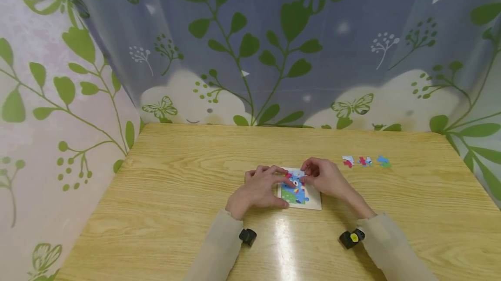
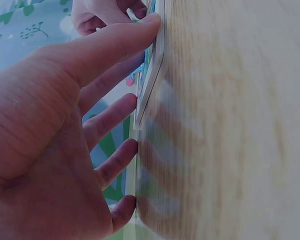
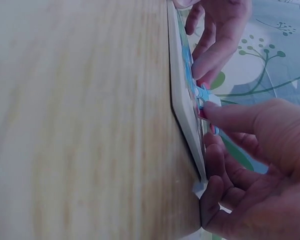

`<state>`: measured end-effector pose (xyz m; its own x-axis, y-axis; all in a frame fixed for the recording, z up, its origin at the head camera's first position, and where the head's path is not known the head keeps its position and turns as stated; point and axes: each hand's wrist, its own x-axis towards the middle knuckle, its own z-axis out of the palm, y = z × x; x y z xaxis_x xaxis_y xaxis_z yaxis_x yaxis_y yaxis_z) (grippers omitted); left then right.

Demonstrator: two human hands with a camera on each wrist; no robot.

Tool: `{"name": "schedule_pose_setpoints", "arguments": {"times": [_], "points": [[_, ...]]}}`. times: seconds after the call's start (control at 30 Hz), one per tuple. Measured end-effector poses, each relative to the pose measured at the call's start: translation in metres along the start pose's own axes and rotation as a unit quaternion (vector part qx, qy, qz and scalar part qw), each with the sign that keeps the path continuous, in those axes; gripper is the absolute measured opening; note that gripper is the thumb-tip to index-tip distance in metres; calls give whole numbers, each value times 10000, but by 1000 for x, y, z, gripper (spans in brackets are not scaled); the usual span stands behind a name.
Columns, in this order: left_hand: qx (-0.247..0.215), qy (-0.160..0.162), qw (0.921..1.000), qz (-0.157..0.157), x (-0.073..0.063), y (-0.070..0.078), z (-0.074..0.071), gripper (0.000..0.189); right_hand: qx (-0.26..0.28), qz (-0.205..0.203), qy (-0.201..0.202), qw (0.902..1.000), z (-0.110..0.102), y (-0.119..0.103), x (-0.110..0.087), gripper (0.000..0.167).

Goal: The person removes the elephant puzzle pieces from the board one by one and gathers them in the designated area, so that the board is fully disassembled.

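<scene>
A small jigsaw puzzle board (image 1: pixel 314 199) with a pale frame lies on the table. Its picture of a blue character on green is partly assembled, and a bare strip shows along the right side. My left hand (image 1: pixel 258 189) is spread over the board's left side, thumb at the near edge and index finger resting on the picture. At the upper right of the board, my right hand (image 1: pixel 324 177) pinches a puzzle piece (image 3: pixel 212 98) between thumb and index finger. That piece, white, blue and red, stands tilted against the board's surface; the fingers partly hide it.
Three loose spots of puzzle pieces lie right of the board: a white-and-red piece (image 1: pixel 347 161), a red-and-blue piece (image 1: pixel 365 162) and a blue-and-green piece (image 1: pixel 383 162). The wooden table (image 1: pixel 176 176) meets a leaf-patterned curtain (image 1: pixel 258 55) at its back edge.
</scene>
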<state>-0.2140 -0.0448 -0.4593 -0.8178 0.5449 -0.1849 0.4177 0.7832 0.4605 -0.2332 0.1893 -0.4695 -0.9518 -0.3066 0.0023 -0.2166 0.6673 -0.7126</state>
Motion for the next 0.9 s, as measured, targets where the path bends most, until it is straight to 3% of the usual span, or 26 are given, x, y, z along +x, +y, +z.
{"name": "schedule_pose_setpoints", "arguments": {"times": [0.27,0.57,0.9], "points": [[-34,3,10000,2,0,0,1,44,132,141,-3,9998,-1,-1,-2,11],[19,6,10000,3,1,-1,0,44,491,458,81,9977,-5,4,-2,17],[96,-18,9999,22,1,-1,1,44,725,501,271,9957,-21,16,-17,21]]}}
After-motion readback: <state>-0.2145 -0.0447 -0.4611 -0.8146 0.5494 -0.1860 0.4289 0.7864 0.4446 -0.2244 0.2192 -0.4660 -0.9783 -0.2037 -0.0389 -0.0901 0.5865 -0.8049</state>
